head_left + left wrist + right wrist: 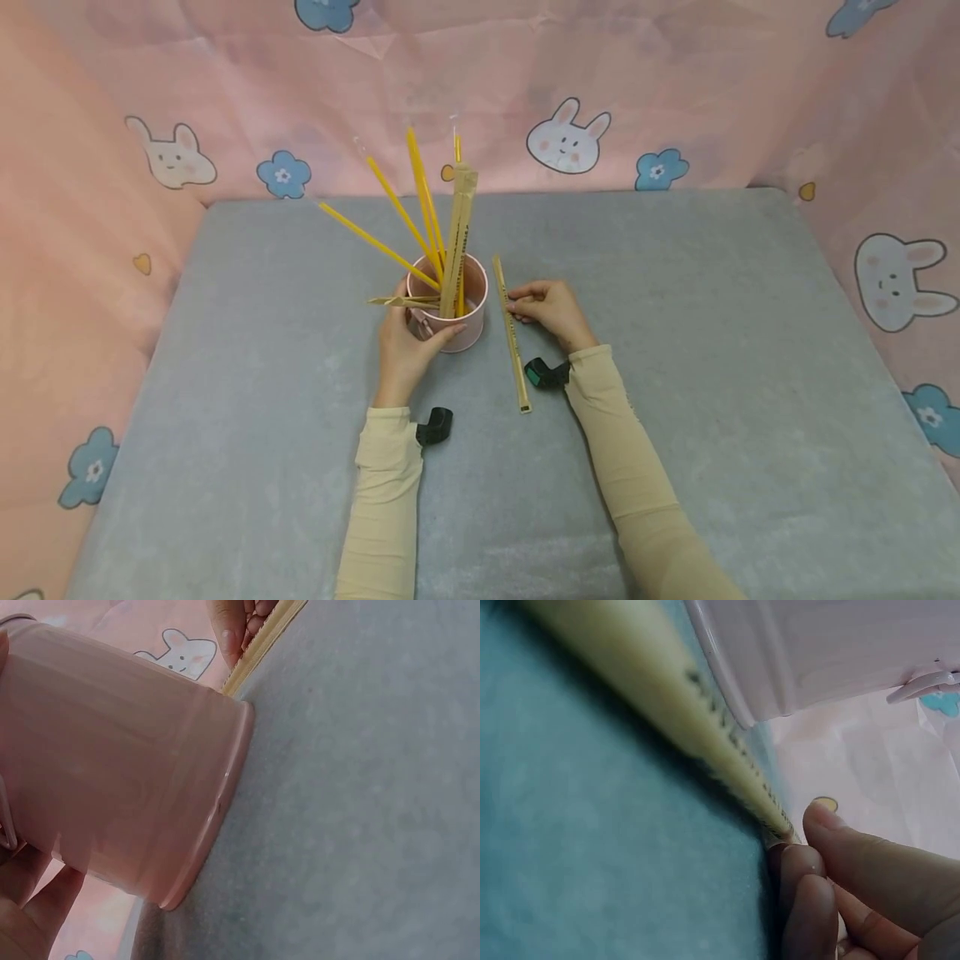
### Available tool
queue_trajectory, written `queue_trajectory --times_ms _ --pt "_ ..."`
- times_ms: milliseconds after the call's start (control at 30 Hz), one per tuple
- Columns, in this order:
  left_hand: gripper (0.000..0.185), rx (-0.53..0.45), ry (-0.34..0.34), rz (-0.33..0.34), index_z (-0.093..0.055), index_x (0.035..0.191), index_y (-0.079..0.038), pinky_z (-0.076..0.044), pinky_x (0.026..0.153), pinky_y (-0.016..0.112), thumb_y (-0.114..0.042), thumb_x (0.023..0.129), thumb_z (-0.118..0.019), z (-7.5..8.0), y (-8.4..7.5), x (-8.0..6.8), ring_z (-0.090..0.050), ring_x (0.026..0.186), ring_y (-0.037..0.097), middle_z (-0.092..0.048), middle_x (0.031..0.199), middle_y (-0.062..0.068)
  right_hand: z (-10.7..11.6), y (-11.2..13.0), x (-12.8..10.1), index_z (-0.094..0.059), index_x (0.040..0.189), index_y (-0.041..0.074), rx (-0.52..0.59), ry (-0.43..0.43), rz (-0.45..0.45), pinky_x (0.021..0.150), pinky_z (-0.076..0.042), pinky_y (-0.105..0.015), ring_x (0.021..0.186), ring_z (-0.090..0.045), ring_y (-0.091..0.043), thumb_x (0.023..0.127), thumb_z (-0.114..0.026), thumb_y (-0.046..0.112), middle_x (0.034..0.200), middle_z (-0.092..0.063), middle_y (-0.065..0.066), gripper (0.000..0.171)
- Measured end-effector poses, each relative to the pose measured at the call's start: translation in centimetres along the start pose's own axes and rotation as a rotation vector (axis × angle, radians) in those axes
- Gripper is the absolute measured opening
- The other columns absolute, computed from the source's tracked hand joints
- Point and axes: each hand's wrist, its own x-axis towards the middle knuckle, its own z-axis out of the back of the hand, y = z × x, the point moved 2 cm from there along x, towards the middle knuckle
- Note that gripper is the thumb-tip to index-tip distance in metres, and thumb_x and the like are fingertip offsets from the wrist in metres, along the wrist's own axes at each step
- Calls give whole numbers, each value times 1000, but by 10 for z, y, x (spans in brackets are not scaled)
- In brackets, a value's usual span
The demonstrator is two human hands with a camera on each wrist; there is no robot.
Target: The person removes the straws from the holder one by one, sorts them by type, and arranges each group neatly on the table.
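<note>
Left hand (pixel 408 346) grips pink cup (pixel 457 321) of straws mid-table (pixel 712 350); right hand (pixel 551 310) pinches a paper-wrapped straw (pixel 512 337) lying beside it, likely needing lifting next into the cup.

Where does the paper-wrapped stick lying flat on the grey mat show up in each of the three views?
Head: the wrapped stick lies centre frame, right of the pink cup, under the right hand.
Left wrist: only a short piece at the top edge, past the cup's base.
Right wrist: a blurred diagonal band from top left to the fingertips.
Shared landmark: the pink cup.
</note>
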Motion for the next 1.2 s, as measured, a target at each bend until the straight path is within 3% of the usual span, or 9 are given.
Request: queue_trajectory --times_ms 133,233,500,700,967,1200 --pt "91 -10 -4 -5 -36 143 -4 -45 84 35 -13 68 -86 -1 0 -1 -54 91 23 -56 124 16 0 -1 0 -67 101 -12 -1 3 -6 57 -51 -19 62 -62 -7 83 -70 1 77 -70 -8 23" --pt "89 -11 0 -14 -37 143 -5 -44 77 35 -12 69 -85 -1 0 -1 -54 83 23 -57 121 15 0 0 0 -68 101 -12 8 2 -13 56 -51 -19 61 -61 -8 83 -69 2 76 -69 -7 22" --pt "89 -38 -7 -29 -38 142 -4 -40 99 36 -11 67 -86 -1 1 0 -52 115 24 -51 134 14 -1 2 -1 -67 101 -12 18 3 -15 56 -51 -19 60 -60 -7 83 -69 1 73 -68 -3 22" --pt "86 -72 -20 -69 -42 140 -6 -40 98 40 -10 67 -86 -2 2 0 -51 118 25 -52 133 14 1 3 -1 -65 101 -14 52 -1 -8 55 -51 -19 59 -61 -6 84 -67 0 72 -68 -1 22" --pt "84 -23 -21 -57 -44 138 -3 -40 99 36 -10 65 -87 -2 3 1 -51 118 23 -54 130 14 7 11 -2 -63 100 -17 110 -47 66 56 -53 -22 60 -61 -12 86 -65 -1 76 -67 -9 21" --pt "85 -62 -15 -51 -44 137 -3 -42 97 36 -8 65 -87 0 0 2 -52 117 24 -54 130 14 7 20 -6 -65 100 -15 99 -42 91 58 -53 -23 62 -61 -13 86 -66 1 79 -67 -12 21"
